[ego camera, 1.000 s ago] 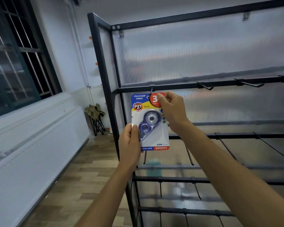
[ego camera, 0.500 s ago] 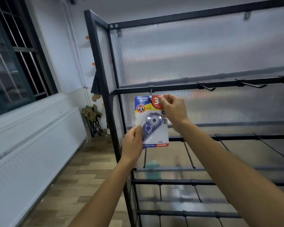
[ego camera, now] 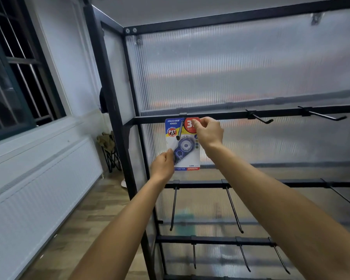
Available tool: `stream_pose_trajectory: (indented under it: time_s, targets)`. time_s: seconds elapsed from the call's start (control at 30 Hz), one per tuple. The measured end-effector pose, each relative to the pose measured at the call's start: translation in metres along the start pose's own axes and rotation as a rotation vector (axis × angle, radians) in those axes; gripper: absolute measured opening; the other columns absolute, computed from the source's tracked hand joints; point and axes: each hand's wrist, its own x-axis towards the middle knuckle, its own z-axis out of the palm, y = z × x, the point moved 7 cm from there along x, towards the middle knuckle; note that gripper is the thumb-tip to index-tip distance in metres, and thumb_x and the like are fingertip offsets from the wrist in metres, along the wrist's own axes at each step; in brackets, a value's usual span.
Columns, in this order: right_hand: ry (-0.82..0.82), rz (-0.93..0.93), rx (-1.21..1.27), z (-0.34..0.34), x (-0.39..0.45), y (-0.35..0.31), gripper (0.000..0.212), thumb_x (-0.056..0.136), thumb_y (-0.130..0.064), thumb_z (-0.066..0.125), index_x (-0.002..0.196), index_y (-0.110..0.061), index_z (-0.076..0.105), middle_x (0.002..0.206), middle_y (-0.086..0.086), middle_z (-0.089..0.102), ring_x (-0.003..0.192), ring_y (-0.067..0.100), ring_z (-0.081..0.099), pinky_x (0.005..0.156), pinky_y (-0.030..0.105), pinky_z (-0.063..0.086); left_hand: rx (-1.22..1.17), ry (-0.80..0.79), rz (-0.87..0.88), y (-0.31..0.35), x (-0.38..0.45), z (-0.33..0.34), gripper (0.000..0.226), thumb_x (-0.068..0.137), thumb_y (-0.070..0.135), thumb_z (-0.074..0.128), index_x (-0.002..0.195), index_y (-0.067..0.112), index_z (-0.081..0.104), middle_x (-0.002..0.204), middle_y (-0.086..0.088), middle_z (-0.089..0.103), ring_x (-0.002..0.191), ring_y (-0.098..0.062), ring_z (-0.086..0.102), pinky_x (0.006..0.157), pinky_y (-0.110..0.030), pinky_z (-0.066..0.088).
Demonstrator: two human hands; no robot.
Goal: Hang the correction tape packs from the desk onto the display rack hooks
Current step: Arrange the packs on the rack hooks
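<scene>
A correction tape pack (ego camera: 187, 146), a white card with a blue dispenser and red and blue print, hangs against the upper bar of the black display rack (ego camera: 230, 114). The leftmost hook (ego camera: 179, 130) passes through the card's top and sticks out in front of it. My right hand (ego camera: 207, 133) pinches the pack's top right corner. My left hand (ego camera: 162, 165) holds its lower left edge. The desk is out of view.
Two bare hooks (ego camera: 260, 119) (ego camera: 321, 116) jut from the same bar to the right. Lower bars carry several long bare hooks (ego camera: 233, 209). A corrugated translucent panel backs the rack. A window, radiator casing (ego camera: 38, 195) and folded stool (ego camera: 110, 150) stand at the left.
The pack has slid back along the leftmost hook toward the bar, so the hook's tip now shows in front of the card. Both hands followed it forward.
</scene>
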Motion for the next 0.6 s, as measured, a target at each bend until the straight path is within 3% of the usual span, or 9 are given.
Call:
stream_pose_trajectory:
  time_s: [0.17,0.3,0.4,0.5,0.6]
  targets:
    - [0.051,0.0,-0.038,0.003,0.011,0.006,0.021,0.093,-0.037,0.058,0.097,-0.016,0.059,0.092,-0.002,0.064,0.084,0.01,0.06,0.075,0.025,0.051,0.018,0.016,-0.011,0.0,0.011,0.002,0.04,0.101,0.045,0.033,0.091,0.017,0.058,0.094,-0.008,0.065,0.092,-0.025,0.064,0.087,-0.05,0.054]
    - [0.066,0.0,-0.063,0.003,0.013,0.007,0.029,0.093,-0.038,0.057,0.103,-0.011,0.06,0.091,-0.003,0.059,0.082,0.009,0.058,0.067,0.017,0.045,0.055,0.01,0.007,-0.001,0.014,0.002,0.039,0.102,0.043,0.031,0.087,0.018,0.058,0.089,-0.006,0.065,0.085,-0.023,0.063,0.085,-0.046,0.055]
    - [0.132,0.024,-0.046,-0.003,0.002,0.016,0.027,0.093,-0.039,0.055,0.099,-0.013,0.054,0.091,-0.002,0.057,0.077,0.007,0.054,0.058,0.012,0.037,0.111,0.033,0.009,-0.01,0.012,0.0,0.034,0.101,0.04,0.033,0.082,0.022,0.053,0.091,-0.008,0.063,0.081,-0.021,0.06,0.07,-0.038,0.051]
    - [0.134,0.035,-0.086,0.0,-0.027,0.039,0.019,0.097,-0.033,0.05,0.091,-0.015,0.05,0.087,0.001,0.055,0.076,0.012,0.054,0.058,0.016,0.037,0.214,0.08,-0.054,-0.027,-0.002,-0.003,0.034,0.101,0.041,0.034,0.108,0.013,0.052,0.096,-0.007,0.058,0.074,-0.012,0.052,0.057,-0.026,0.035]
    - [-0.032,-0.031,-0.195,0.023,-0.069,0.056,0.018,0.098,-0.025,0.048,0.083,-0.017,0.055,0.075,-0.002,0.055,0.067,0.01,0.052,0.059,0.023,0.038,0.346,0.082,-0.045,-0.04,-0.026,-0.01,0.033,0.101,0.035,0.035,0.117,0.01,0.05,0.098,-0.006,0.058,0.08,-0.014,0.055,0.061,-0.028,0.039]
